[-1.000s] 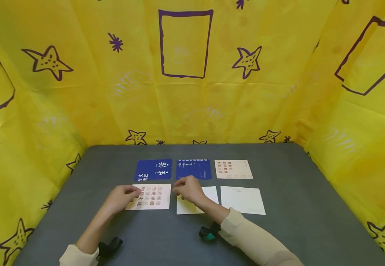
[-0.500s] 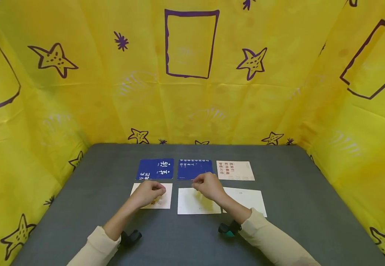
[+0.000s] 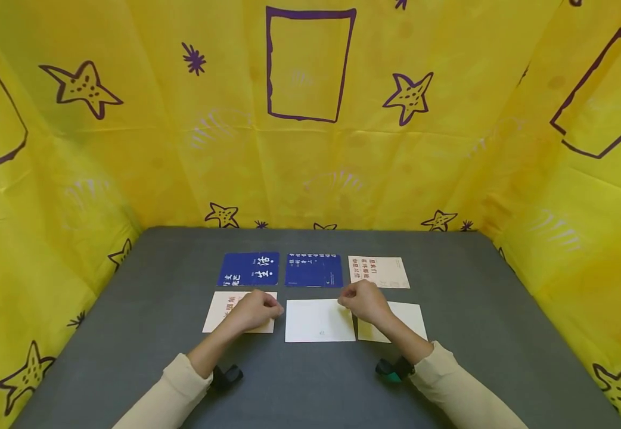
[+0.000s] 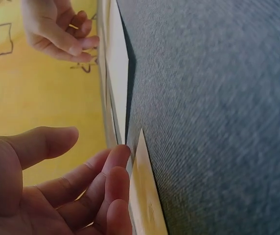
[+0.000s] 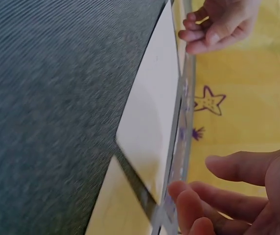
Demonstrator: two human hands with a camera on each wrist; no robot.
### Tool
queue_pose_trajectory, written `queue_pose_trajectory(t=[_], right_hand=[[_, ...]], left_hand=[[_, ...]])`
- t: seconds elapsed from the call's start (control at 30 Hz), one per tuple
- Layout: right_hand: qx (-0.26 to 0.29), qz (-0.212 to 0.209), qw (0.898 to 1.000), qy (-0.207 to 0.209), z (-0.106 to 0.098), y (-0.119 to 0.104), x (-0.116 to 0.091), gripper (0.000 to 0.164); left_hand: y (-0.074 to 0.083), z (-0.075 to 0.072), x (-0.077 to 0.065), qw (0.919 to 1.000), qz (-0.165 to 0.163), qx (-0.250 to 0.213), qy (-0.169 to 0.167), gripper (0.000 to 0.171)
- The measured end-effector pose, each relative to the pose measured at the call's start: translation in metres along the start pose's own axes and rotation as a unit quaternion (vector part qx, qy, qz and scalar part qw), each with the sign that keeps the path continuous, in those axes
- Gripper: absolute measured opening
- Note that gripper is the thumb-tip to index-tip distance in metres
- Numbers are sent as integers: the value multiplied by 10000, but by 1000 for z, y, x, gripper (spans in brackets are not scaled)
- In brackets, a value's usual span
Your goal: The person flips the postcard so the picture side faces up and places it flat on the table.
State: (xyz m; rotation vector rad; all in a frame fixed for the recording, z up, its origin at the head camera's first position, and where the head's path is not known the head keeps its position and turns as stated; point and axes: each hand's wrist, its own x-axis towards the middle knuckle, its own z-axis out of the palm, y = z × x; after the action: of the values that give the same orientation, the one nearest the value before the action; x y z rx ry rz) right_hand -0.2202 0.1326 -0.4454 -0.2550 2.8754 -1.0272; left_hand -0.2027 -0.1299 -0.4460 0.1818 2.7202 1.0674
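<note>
My left hand (image 3: 254, 311) is over the right part of a cream card (image 3: 215, 316) with red lettering, its fingertips near the gap beside a white card (image 3: 316, 322). In the left wrist view its thumb stands well apart from the loosely bent fingers (image 4: 116, 183), with nothing between them. Over the far right corner of that white card hovers my right hand (image 3: 365, 301), partly covering a second white card (image 3: 409, 320). Its thumb and fingers (image 5: 189, 205) are also apart and hold nothing.
Behind these cards lie two blue cards (image 3: 246, 268) (image 3: 313, 273) with white lettering and a pale card (image 3: 388, 273) with red lettering. All rest flat on a dark grey table (image 3: 289, 387). Yellow cloth (image 3: 182, 179) with purple drawings encloses the back and sides.
Both hands have moved right: the left from the cream card's left side to its right side, the right from the middle white card's left corner to its right corner.
</note>
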Motion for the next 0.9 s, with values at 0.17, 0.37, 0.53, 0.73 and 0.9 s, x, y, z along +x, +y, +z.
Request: queue_pose_trajectory(t=[0.17, 0.37, 0.53, 0.73, 0.9], right_hand=[[-306, 97, 9995, -3, -3, 8, -3, 9], [-360, 99, 9993, -64, -4, 10, -6, 6], [-290, 225, 9992, -128, -4, 10, -7, 5], [-96, 289, 9995, -111, -3, 10, -7, 5], [241, 403, 9989, -96, 0, 13, -7, 5]], left_hand=[[3, 6, 1, 10000, -9, 81, -11, 13], [7, 10, 3, 9999, -43, 118, 49, 14], [10, 14, 3, 9998, -131, 99, -77, 15], [11, 17, 2, 9999, -169, 24, -25, 14], [10, 18, 1, 9997, -188, -177, 30, 13]])
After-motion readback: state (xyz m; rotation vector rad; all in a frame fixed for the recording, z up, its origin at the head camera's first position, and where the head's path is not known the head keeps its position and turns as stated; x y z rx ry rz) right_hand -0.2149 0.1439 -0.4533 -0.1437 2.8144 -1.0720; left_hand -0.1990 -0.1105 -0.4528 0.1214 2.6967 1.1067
